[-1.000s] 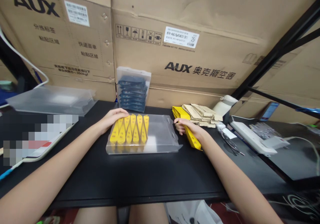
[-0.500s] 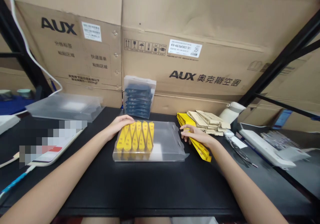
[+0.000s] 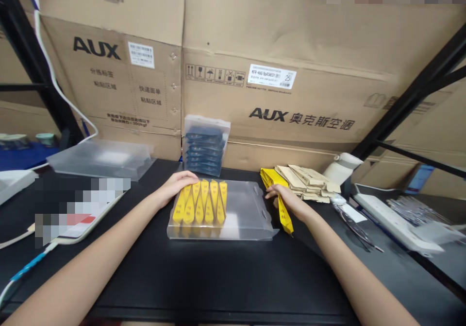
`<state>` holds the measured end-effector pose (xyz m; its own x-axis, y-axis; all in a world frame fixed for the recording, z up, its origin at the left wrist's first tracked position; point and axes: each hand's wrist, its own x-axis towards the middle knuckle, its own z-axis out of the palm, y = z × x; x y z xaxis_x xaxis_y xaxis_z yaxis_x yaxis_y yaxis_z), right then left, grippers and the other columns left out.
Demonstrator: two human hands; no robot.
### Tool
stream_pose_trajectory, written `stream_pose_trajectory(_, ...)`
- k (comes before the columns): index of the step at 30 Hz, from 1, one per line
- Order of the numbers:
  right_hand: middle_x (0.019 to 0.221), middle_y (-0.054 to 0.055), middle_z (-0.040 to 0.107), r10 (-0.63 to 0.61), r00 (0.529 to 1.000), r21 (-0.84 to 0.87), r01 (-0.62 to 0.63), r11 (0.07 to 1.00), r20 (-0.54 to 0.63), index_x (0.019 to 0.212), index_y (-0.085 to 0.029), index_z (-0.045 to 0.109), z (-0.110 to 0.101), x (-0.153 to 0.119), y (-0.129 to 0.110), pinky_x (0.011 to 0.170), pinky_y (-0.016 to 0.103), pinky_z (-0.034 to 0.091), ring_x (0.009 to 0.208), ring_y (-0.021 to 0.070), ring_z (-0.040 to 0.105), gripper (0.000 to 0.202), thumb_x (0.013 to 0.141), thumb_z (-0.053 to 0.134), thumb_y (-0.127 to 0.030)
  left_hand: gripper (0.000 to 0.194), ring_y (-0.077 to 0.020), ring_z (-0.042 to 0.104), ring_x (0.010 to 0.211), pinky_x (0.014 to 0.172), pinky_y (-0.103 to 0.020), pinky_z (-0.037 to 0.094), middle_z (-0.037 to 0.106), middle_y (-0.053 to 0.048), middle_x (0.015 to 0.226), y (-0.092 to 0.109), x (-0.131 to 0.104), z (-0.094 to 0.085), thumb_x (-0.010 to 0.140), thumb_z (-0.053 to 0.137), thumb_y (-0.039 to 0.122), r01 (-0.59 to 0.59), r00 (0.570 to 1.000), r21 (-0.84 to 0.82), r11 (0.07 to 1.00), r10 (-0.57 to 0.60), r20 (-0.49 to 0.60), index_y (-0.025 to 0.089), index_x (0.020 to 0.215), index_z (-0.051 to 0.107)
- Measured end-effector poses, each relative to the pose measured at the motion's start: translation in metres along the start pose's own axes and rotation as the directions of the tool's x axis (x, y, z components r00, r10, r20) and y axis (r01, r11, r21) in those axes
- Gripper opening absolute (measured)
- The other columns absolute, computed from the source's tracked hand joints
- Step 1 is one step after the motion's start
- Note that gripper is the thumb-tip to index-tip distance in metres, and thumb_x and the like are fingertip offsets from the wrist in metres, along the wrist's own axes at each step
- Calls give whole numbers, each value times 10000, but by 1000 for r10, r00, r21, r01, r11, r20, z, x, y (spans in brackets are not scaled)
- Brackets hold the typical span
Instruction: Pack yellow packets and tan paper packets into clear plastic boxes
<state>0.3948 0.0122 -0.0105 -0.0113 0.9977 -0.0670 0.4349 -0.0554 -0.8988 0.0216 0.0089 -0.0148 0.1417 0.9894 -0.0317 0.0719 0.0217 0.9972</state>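
Storeroom or small packing station, not home. Large AUX cardboard cartons (image 3: 276, 73) with shipping labels and handling symbols standing stacked as back wall. Black metal racking (image 3: 411, 102) running along right and left. Black worktable (image 3: 218, 277) carrying stock in batches: clear plastic box (image 3: 236, 214) lying flat with yellow sachets (image 3: 202, 202) lined inside, second clear box of dark packets (image 3: 206, 144) standing behind, kraft paper packets (image 3: 309, 180) piling at right, empty clear trays (image 3: 102, 156) waiting at left.

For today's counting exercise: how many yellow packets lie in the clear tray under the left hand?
5, side by side in a fanned row in the left half of the clear tray: yellow packets. The left hand covers their upper ends; more may be hidden.
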Motion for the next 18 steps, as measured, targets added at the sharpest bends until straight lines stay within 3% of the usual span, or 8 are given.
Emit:
stream_pose_trajectory(4,955,48,704,96,993,357,-115,927,71,851,-199,604,-1,4,1,579,267,472,625,146,626,201,776,513,-362,318,-205,645,763,709,-297,469,684,-6,769,0,1,0,590,728,434,1,1000,-12,1000,-1,-1,198,792,660)
stream_pose_trajectory(7,947,51,710,48,996,422,-73,904,70,841,-201,619,0,5,2,683,295,504,726,169,663,159,739,556,-306,315,-204,646,749,705,-299,469,687,-8,758,1,0,1,586,734,422,7,1000,-22,1000,-7,0,195,790,661)
stream_pose_trajectory(12,855,62,704,-156,987,117,151,982,39,809,-178,642,3,3,2,813,354,490,770,187,654,181,712,621,-329,280,-185,646,719,695,-289,468,687,-5,737,4,-3,2,597,746,388,32,999,-45,998,-31,33,193,779,662)
stream_pose_trajectory(18,837,49,682,-458,885,-268,421,866,-88,775,-205,644,10,-15,-17,828,382,476,819,216,626,164,725,646,-361,280,-204,654,728,696,-308,477,692,-12,733,7,-5,3,588,748,388,26,999,-47,999,-25,31,192,771,667)
